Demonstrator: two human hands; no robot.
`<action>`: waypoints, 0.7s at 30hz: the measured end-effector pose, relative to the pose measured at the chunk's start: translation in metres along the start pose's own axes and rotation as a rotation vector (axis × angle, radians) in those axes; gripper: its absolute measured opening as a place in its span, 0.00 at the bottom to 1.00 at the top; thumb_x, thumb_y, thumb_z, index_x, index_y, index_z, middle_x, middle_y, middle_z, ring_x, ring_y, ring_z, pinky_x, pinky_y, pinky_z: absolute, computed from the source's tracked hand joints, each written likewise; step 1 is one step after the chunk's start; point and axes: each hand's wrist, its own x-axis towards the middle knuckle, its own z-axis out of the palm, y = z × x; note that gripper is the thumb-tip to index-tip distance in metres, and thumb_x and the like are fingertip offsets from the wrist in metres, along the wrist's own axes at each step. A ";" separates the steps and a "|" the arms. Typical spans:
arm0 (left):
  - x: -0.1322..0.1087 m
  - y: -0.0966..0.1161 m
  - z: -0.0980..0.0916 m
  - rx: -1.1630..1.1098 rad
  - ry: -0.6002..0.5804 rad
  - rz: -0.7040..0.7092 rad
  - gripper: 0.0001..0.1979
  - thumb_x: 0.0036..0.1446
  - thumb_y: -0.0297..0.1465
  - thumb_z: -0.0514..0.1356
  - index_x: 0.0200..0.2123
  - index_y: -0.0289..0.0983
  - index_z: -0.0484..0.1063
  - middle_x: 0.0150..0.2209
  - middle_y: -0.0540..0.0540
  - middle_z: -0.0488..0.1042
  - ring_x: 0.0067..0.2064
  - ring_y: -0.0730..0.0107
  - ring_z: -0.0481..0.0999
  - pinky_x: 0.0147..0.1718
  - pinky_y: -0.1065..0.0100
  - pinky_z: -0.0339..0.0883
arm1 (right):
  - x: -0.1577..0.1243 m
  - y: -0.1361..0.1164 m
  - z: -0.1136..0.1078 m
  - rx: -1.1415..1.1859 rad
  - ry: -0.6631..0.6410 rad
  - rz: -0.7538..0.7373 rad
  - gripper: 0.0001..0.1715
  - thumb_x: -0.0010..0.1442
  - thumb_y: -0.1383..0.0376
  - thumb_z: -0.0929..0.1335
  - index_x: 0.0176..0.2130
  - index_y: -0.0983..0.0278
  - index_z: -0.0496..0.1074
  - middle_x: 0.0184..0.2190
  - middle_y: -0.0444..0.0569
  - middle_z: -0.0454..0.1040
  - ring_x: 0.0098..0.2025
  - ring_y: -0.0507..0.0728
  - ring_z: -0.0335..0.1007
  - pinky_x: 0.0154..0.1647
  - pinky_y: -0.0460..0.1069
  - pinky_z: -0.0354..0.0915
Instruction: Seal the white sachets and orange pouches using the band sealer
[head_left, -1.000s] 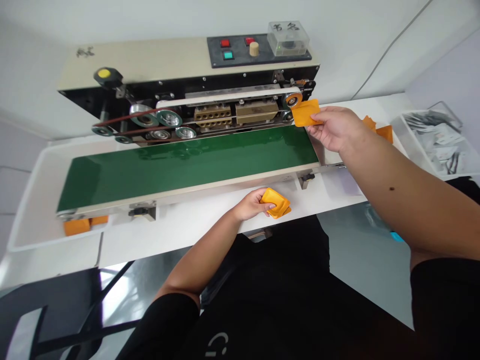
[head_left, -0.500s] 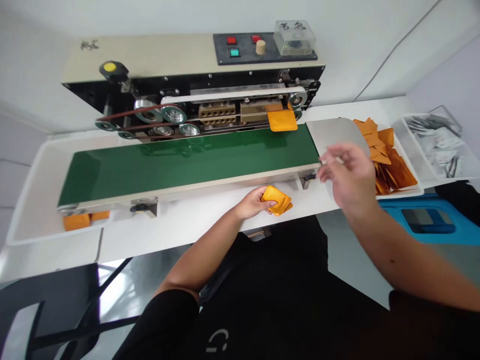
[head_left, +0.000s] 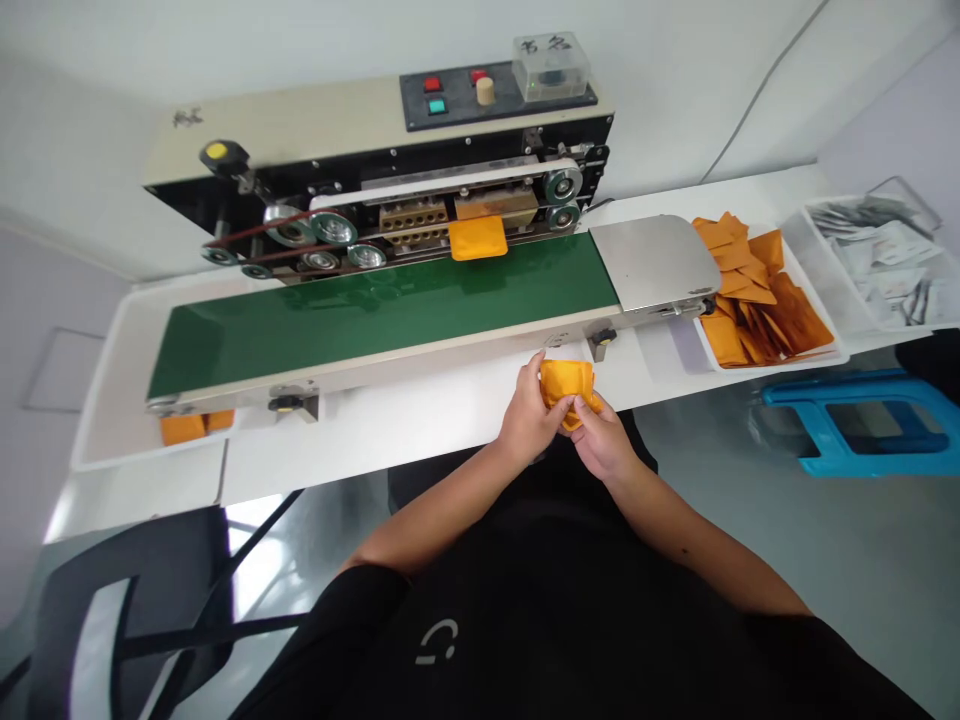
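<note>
Orange pouches (head_left: 568,385), a small bunch, are clasped in both hands just above the near side of the desk (head_left: 420,455). Left to right: two pouches (head_left: 184,429) below the left end of the green conveyor belt (head_left: 375,310); one pouch (head_left: 478,238) at the belt's far edge, beside the band sealer (head_left: 375,120); left hand (head_left: 530,420) and right hand (head_left: 600,445), both closed on the bunch; a heap of pouches (head_left: 757,300) in a white tray (head_left: 772,360).
</note>
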 end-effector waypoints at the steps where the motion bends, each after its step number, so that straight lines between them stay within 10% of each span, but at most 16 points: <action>1: -0.001 0.003 -0.001 0.136 0.037 0.080 0.40 0.66 0.41 0.67 0.74 0.39 0.55 0.70 0.27 0.64 0.68 0.41 0.70 0.63 0.42 0.71 | 0.000 -0.002 -0.001 0.037 -0.006 -0.002 0.26 0.59 0.48 0.80 0.50 0.57 0.76 0.52 0.51 0.81 0.50 0.62 0.81 0.46 0.55 0.80; 6: 0.002 0.019 -0.015 0.437 -0.118 0.453 0.20 0.70 0.37 0.63 0.63 0.41 0.74 0.72 0.32 0.68 0.77 0.38 0.60 0.72 0.34 0.60 | 0.002 -0.012 -0.009 0.099 -0.068 0.038 0.25 0.61 0.53 0.79 0.54 0.55 0.76 0.50 0.48 0.82 0.45 0.57 0.80 0.41 0.50 0.78; 12: 0.011 0.026 -0.043 0.410 -0.365 0.572 0.23 0.70 0.41 0.64 0.64 0.38 0.75 0.67 0.33 0.75 0.74 0.44 0.68 0.71 0.39 0.66 | 0.012 -0.023 -0.033 0.044 -0.160 0.166 0.28 0.56 0.57 0.82 0.54 0.58 0.77 0.40 0.46 0.81 0.35 0.52 0.78 0.29 0.44 0.74; 21: 0.009 0.022 -0.038 0.519 -0.220 0.529 0.15 0.73 0.35 0.60 0.57 0.38 0.80 0.58 0.36 0.83 0.61 0.49 0.83 0.62 0.48 0.79 | 0.030 -0.024 -0.043 0.037 -0.390 0.257 0.38 0.48 0.58 0.85 0.56 0.59 0.78 0.44 0.50 0.84 0.40 0.56 0.84 0.30 0.42 0.74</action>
